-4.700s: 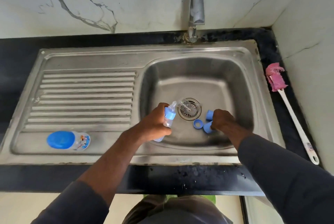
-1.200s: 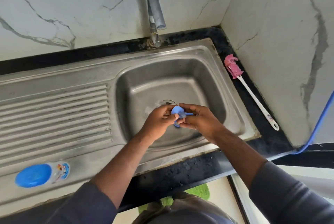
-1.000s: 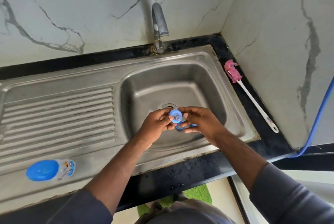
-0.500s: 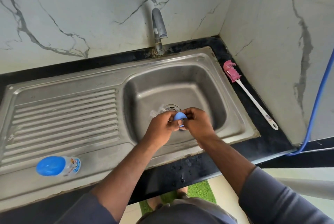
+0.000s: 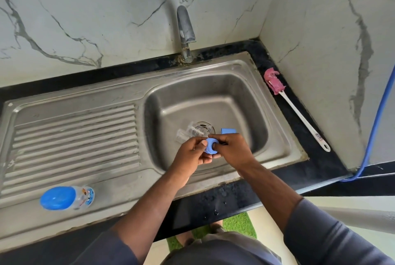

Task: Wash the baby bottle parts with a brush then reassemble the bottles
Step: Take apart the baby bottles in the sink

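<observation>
- Blue ring (image 5: 211, 147), who has it?
- Both. The left hand (image 5: 191, 153) and right hand (image 5: 234, 151) pinch it between curled fingers, above the sink (image 5: 284, 136) basin.
- Other parts?
- A blue piece (image 5: 228, 130) lies just behind the right hand; clear parts (image 5: 185, 135) lie beside the drain (image 5: 203, 127).
- Any bottle?
- One bottle (image 5: 68, 198) lies on its side on the drainboard, blue cap on. Its label has a cartoon print and blue letters too small to read.
- Brush?
- The pink-headed brush (image 5: 299, 115) is on the black worktop (image 5: 235, 198), right of the sink. The handle's mark is unreadable.
</observation>
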{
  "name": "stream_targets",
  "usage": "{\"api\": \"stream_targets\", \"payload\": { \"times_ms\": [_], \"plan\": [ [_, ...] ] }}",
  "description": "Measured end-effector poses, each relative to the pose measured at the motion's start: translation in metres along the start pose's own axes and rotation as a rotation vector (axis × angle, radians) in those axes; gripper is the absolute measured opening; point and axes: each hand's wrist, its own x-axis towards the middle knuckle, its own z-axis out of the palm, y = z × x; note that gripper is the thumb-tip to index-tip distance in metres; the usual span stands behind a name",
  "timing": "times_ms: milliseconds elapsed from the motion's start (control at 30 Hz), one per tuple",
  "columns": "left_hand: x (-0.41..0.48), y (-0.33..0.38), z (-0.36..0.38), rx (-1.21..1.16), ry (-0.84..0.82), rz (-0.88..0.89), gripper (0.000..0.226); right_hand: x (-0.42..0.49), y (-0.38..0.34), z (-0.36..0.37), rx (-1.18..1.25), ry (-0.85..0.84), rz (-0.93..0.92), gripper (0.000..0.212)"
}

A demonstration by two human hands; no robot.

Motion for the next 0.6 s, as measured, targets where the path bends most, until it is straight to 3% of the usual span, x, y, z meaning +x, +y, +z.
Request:
{"api": "stream_targets", "payload": {
  "times_ms": [133,267,433,600],
  "plan": [
    [0.007,-0.004,-0.008,-0.083,0.01,-0.106,0.031,-0.001,0.004,-0.002,0.167,-0.052,0.054,0.034],
    [0.019,-0.005,-0.013,0.009,0.049,-0.174,0.022,0.003,0.008,-0.004,0.24,-0.125,0.09,0.028],
    [0.043,0.001,-0.01,-0.023,0.217,-0.172,0.02,0.022,0.017,-0.005,0.057,0.001,0.019,0.033],
    [0.058,0.003,-0.012,-0.041,0.18,-0.168,0.019,0.036,0.009,-0.011,0.218,-0.013,0.168,0.035]
  ]
}}
